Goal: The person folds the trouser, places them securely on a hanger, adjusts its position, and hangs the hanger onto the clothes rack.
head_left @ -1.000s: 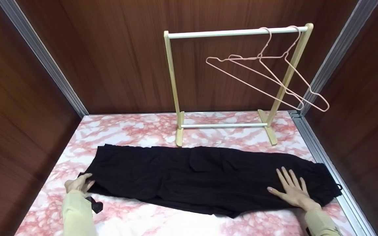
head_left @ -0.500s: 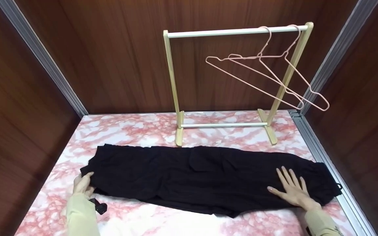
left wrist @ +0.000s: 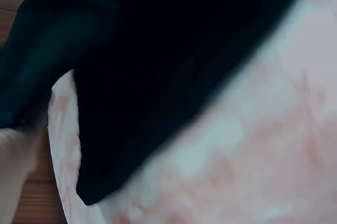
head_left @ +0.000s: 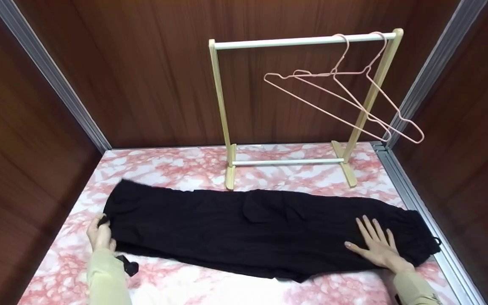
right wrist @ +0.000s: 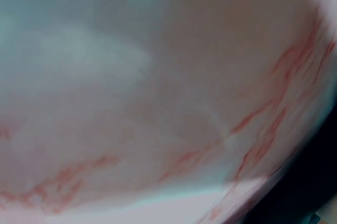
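black trousers [head_left: 227,231] of matte, softly creased cloth lie lengthwise across the worktop [head_left: 172,163], in front of the rack. a flap pocket shows faintly near the middle; the waist, gathered, with a thin loop, lies at the right by a ridged metal rail [head_left: 403,186]. the left hand [head_left: 101,235] pinches the hem end; a bit of cloth pokes out between its fingers. the right hand [head_left: 380,250] rests palm down near the waist, fingers spread.

the worktop is marbled pink and white. the rack [head_left: 220,101] has pale wooden posts and 2 white rods; 2 pink wire hangers [head_left: 334,73] overlap on the upper one. behind stands a brown wood-grained wall [head_left: 159,106].

both sleeves are cut off below. the left wrist view blurs the cloth and crops the hand; the right wrist view is mostly smeared worktop, its dark corner hard to make out.
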A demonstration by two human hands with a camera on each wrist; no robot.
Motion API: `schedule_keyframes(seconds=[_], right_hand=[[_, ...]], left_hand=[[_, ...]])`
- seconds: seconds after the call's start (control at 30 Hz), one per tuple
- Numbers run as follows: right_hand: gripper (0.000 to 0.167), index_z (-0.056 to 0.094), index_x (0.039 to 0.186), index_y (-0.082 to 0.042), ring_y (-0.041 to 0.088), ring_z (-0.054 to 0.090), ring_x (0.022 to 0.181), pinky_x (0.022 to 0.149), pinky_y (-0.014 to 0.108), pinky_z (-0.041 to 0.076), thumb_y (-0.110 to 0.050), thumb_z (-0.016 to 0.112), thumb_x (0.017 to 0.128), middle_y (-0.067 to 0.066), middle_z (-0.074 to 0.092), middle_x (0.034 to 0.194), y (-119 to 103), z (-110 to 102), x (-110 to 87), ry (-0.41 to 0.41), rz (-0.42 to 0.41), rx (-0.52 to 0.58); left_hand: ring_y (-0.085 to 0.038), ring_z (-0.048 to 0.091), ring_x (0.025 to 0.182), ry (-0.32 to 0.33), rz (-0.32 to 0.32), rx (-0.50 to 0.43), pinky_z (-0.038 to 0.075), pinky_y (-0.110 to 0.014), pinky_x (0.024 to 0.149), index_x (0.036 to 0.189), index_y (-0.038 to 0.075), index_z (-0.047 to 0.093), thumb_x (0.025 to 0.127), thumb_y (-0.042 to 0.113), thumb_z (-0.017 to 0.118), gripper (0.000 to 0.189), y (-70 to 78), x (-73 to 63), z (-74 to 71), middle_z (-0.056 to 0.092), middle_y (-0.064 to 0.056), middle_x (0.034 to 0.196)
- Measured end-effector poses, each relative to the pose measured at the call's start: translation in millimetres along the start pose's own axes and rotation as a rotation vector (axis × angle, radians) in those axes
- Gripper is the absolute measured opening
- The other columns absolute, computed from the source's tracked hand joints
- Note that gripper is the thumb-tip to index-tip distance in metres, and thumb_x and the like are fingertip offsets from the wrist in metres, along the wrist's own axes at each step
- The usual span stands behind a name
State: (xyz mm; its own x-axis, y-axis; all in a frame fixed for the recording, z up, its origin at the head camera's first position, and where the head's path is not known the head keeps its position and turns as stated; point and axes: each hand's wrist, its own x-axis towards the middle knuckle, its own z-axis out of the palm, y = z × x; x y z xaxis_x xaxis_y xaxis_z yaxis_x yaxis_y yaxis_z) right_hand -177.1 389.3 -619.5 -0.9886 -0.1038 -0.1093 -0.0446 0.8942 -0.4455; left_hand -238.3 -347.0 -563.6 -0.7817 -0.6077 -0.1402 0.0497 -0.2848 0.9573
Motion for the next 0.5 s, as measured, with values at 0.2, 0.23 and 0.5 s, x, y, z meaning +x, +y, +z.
schedule_keyframes(seconds=[0.2,0.23,0.5], right_hand=[[0.096,0.01,0.163,-0.019,0.045,-0.005,0.156,0.115,0.073,-0.011,-0.064,0.056,0.092,0.015,0.001,0.171,-2.2,-0.9,-1.0,0.036,-0.016,0.019],[0.096,0.012,0.163,-0.017,0.045,-0.005,0.155,0.114,0.073,-0.011,-0.062,0.057,0.092,0.016,0.002,0.17,-2.5,-1.0,-1.3,0.043,-0.023,0.028],[0.095,0.014,0.163,-0.016,0.044,-0.003,0.156,0.116,0.073,-0.009,-0.062,0.057,0.092,0.015,0.004,0.171,-4.2,1.2,-3.1,0.066,-0.027,0.023]], left_hand=[[-0.054,0.032,0.143,0.056,-0.064,0.815,0.028,-0.057,0.119,0.151,0.001,0.022,0.097,0.012,0.048,0.061,-12.5,-6.8,-12.7,0.03,-0.034,0.157],[-0.056,0.027,0.144,0.06,-0.062,0.89,0.023,-0.062,0.12,0.154,0.002,0.016,0.096,0.014,0.05,0.068,-14.6,-7.6,-12.8,0.026,-0.035,0.157],[-0.056,0.006,0.152,0.074,0.305,1.27,0.008,-0.07,0.121,0.149,-0.011,0.025,0.089,0.02,0.062,0.077,-28.9,-16.5,14.8,0.01,-0.038,0.162]])
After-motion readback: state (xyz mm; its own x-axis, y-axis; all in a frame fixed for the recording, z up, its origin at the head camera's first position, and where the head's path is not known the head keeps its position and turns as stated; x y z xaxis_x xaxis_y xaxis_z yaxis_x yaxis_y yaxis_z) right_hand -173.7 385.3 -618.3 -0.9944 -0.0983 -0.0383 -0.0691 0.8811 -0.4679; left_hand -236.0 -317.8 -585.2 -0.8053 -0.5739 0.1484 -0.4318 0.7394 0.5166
